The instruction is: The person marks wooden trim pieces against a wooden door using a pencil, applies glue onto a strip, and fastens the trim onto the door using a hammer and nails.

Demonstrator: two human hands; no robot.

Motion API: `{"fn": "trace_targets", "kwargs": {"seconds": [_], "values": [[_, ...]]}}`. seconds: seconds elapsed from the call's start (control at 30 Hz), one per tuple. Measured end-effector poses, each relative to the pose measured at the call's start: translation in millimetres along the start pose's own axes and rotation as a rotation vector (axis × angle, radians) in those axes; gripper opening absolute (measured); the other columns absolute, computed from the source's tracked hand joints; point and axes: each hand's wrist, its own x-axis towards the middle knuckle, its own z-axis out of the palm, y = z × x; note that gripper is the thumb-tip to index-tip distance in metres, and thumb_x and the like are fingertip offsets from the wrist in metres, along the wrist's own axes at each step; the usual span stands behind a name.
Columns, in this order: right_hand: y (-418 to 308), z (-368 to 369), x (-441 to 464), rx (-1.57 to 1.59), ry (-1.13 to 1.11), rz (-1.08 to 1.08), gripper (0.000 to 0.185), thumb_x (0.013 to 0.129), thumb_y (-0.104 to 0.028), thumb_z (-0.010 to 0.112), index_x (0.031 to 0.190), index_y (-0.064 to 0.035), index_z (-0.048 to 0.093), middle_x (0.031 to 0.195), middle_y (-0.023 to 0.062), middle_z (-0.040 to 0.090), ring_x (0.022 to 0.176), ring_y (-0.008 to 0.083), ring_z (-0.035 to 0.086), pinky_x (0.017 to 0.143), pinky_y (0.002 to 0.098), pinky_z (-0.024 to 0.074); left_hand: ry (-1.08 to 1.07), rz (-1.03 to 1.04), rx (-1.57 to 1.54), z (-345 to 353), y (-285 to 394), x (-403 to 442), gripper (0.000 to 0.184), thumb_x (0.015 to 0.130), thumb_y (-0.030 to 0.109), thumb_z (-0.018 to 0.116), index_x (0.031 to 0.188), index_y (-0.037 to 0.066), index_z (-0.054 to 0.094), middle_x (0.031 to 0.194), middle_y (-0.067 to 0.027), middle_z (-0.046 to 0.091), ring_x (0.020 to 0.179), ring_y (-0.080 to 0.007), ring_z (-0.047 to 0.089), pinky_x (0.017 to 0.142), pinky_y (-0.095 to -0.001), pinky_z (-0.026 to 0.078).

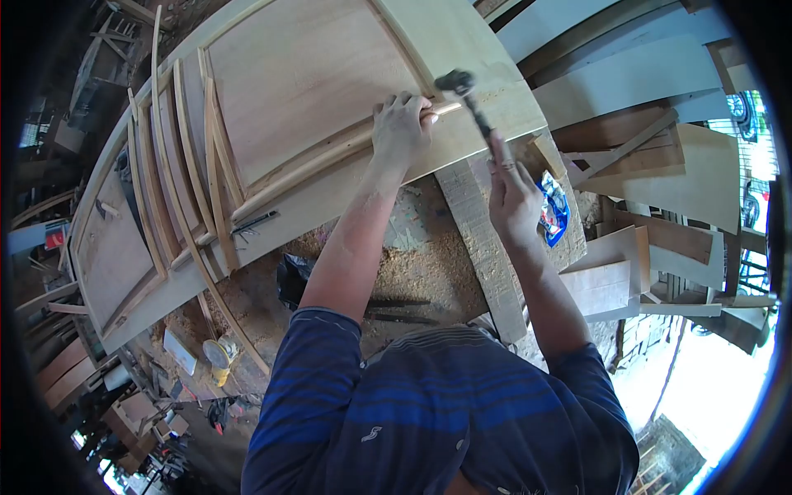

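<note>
A large pale wooden panel with raised moulding frames lies across the workbench. My left hand presses on a wooden moulding strip near its right end, fingers curled round it. In my right hand is a hammer, gripped by the handle, its dark head raised just right of the strip's end and slightly blurred. Whether my left fingers also pinch something small is hidden. A dark pen-like tool and a few nails lie on the panel's near border.
Loose thin wooden strips lie across the panel's left part. A blue-and-white packet sits right of my right hand. Sawdust covers the bench, with a plank on it. Boards are stacked at the right.
</note>
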Motion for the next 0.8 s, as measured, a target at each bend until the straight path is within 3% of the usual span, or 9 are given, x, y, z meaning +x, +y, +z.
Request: {"fn": "trace_targets", "kwargs": {"seconds": [0.07,0.17,0.33,0.4,0.47,0.53,0.67,0.77,0.8], "values": [[6,9,-4,0.101,0.165,-0.037,0.060,0.105,-0.007,0.064,0.160,-0.0302,0.057,0.089,0.0132,0.073,0.068,0.0329,0.070,0.061,0.0441,0.0562,-0.015,-0.018,0.002,-2,1,-3,0.023,0.097,0.030,0.076,0.112,0.013,0.076,0.114,-0.0100,0.074,0.112,-0.0341,0.068,0.101,-0.0519,0.046],[26,24,-13,-0.169,-0.089,-0.032,0.060,0.104,-0.013,0.070,0.160,-0.0317,0.058,0.080,0.0076,0.065,0.060,0.0288,0.064,0.055,0.0437,0.0543,-0.003,0.001,0.004,2,-1,2,0.022,0.097,0.029,0.075,0.113,0.013,0.076,0.114,-0.0099,0.074,0.113,-0.0344,0.068,0.102,-0.0521,0.046],[8,9,-2,0.032,0.171,-0.067,0.062,0.102,-0.013,0.073,0.159,-0.0295,0.058,0.078,0.0063,0.064,0.059,0.0286,0.065,0.055,0.0452,0.0557,-0.007,0.007,0.020,-3,0,-4,0.025,0.096,0.027,0.078,0.115,0.011,0.075,0.115,-0.0098,0.074,0.114,-0.0335,0.068,0.103,-0.0517,0.045],[21,22,-8,-0.056,0.090,-0.110,0.061,0.102,-0.014,0.072,0.159,-0.0310,0.058,0.078,0.0058,0.064,0.059,0.0279,0.065,0.054,0.0450,0.0554,-0.030,0.011,0.024,-4,2,-1,0.027,0.096,0.025,0.079,0.118,0.009,0.074,0.116,-0.0096,0.074,0.115,-0.0328,0.067,0.104,-0.0518,0.044],[28,24,-13,-0.228,-0.094,-0.055,0.060,0.103,-0.017,0.072,0.159,-0.0350,0.059,0.077,0.0044,0.063,0.059,0.0265,0.066,0.053,0.0447,0.0545,-0.009,0.012,-0.060,2,-2,0,0.035,0.095,0.024,0.080,0.124,0.008,0.071,0.118,-0.0099,0.074,0.116,-0.0328,0.067,0.104,-0.0521,0.044],[23,14,-7,-0.158,-0.029,-0.056,0.059,0.103,-0.018,0.072,0.158,-0.0363,0.059,0.077,0.0046,0.063,0.059,0.0269,0.066,0.053,0.0445,0.0546,-0.016,-0.018,-0.100,-2,0,-1,0.053,0.093,0.023,0.082,0.138,0.006,0.062,0.120,-0.0112,0.075,0.119,-0.0330,0.067,0.105,-0.0524,0.044],[14,21,-8,0.032,0.164,-0.073,0.059,0.103,-0.019,0.072,0.158,-0.0370,0.059,0.078,0.0075,0.062,0.059,0.0280,0.065,0.053,0.0443,0.0545,-0.030,-0.031,-0.078,-1,-1,-1,0.065,0.093,0.022,0.083,0.148,0.005,0.053,0.123,-0.0127,0.074,0.120,-0.0336,0.066,0.106,-0.0525,0.043],[9,10,-9,-0.139,-0.041,-0.013,0.059,0.102,-0.012,0.071,0.158,-0.0267,0.060,0.088,0.0106,0.070,0.066,0.0297,0.070,0.058,0.0437,0.0567,0.013,0.014,-0.077,3,-5,-4,0.066,0.094,0.024,0.082,0.149,0.004,0.053,0.124,-0.0132,0.074,0.120,-0.0343,0.066,0.106,-0.0525,0.043],[5,6,-5,-0.231,-0.169,0.015,0.058,0.102,-0.008,0.071,0.157,-0.0215,0.060,0.093,0.0119,0.073,0.069,0.0305,0.072,0.060,0.0433,0.0579,0.089,0.041,-0.064,2,-3,-2,0.063,0.094,0.025,0.081,0.148,0.010,0.052,0.113,-0.0090,0.075,0.111,-0.0336,0.069,0.101,-0.0532,0.045]]}}
